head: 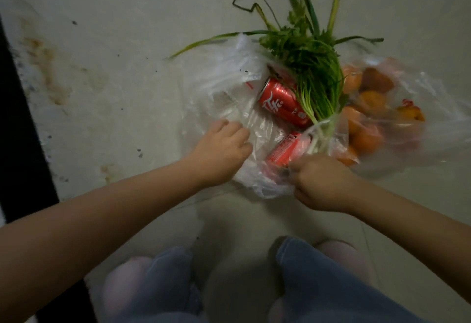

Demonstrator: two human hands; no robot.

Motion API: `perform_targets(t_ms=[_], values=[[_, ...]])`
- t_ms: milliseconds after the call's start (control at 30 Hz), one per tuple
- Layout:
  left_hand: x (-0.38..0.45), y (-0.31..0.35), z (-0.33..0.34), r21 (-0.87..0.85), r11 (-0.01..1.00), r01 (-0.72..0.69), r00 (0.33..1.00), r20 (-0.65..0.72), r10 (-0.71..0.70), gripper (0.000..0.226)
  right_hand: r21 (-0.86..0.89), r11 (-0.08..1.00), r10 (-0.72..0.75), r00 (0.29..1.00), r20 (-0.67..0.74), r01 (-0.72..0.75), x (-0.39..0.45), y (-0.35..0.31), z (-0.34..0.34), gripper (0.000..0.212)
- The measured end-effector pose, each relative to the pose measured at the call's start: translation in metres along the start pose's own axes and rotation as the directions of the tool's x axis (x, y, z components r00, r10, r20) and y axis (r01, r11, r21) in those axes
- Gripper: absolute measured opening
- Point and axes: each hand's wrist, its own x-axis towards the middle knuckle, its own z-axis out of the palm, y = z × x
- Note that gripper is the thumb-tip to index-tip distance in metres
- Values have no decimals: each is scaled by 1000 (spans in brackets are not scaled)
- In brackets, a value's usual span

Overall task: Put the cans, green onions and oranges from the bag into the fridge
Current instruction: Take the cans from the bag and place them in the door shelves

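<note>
A clear plastic bag (229, 88) lies open on the pale floor (114, 42), its contents spilling into plain sight. Two red cans (281, 102) lie on their sides in the middle of it, one above the other, the lower can (286, 148) partly under a fold of plastic. A bunch of green onions (311, 68) lies across the bag just right of the cans, leafy tops fanned out onto the floor at the far side, white root ends pointing back toward the person. To the right, a heap of oranges (367, 108) sits under a clear plastic film; whether that is a second bag I cannot tell.

The left hand (221, 144) rests on the plastic to the left of the cans, fingers bent down onto the film. The right hand (323, 182) is clenched in a fist around a gathered fold of the bag, right beside the bottom of the lower can and the onion roots.

Below the arms, the person's knees in blue trousers (318, 284) show, with pale slippers (122, 292) on the floor. A dark strip (20, 119) runs along the left edge, and brownish stains (43, 63) mark the floor near it.
</note>
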Motion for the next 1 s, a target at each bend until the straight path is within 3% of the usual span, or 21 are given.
perform_targets(t_ms=[33,100,133,167,233,300,367,433,500,567,600,667,700,767,833,867,933,1000], values=[[-4,-9,-1,-1,999,33,984,-174,-33,17,21,1000,6,997,-82,-4,8,-1,-5,36],[-4,-28,-7,39,980,196,930,-324,-173,27,18,998,63,981,-184,-61,24,1,-12,42],[-1,-37,-17,66,948,311,911,-305,-277,33,-1,995,94,975,-202,-96,33,3,-13,43],[3,-44,-24,75,909,409,894,-232,-383,39,-17,991,130,985,-114,-133,40,3,-16,43],[9,-54,-28,73,841,536,840,52,-539,57,-53,980,196,968,159,-190,50,-2,-18,38],[10,-57,-20,104,818,566,787,229,-573,70,-54,976,214,891,399,-210,51,-10,-15,31],[9,-60,-9,78,809,583,780,225,-584,73,-56,976,211,857,470,-210,44,-15,-14,26],[5,-64,-3,10,787,617,765,227,-602,72,-75,985,171,872,459,-154,30,-18,-9,26],[-4,-69,5,-45,816,577,800,234,-553,69,-102,995,61,914,401,-22,14,-25,1,25],[-16,-71,15,-105,926,364,930,103,-354,55,-198,977,18,903,430,75,-3,-34,12,22],[-20,-73,22,-110,953,284,959,30,-282,47,-246,962,11,887,462,117,-11,-38,19,22],[-23,-76,25,-123,969,213,970,-91,-225,34,-273,958,75,849,523,84,-13,-44,21,42],[-22,-76,23,-137,971,196,971,-109,-211,32,-246,967,88,821,564,65,-11,-45,16,41],[-21,-78,22,-149,976,156,980,-101,-172,32,-139,988,12,849,529,72,-5,-41,13,29],[-18,-78,23,-160,976,145,983,-91,-161,31,-55,995,-61,926,372,88,1,-34,10,22],[-17,-77,23,-173,974,147,983,-87,-164,32,-39,997,-49,961,273,62,3,-29,12,21],[-13,-74,21,-195,971,140,981,-102,-162,33,-59,998,34,979,201,-23,11,-19,7,28],[-12,-74,19,-210,969,130,985,-85,-151,32,-106,990,116,957,264,-91,27,-16,-1,37]])
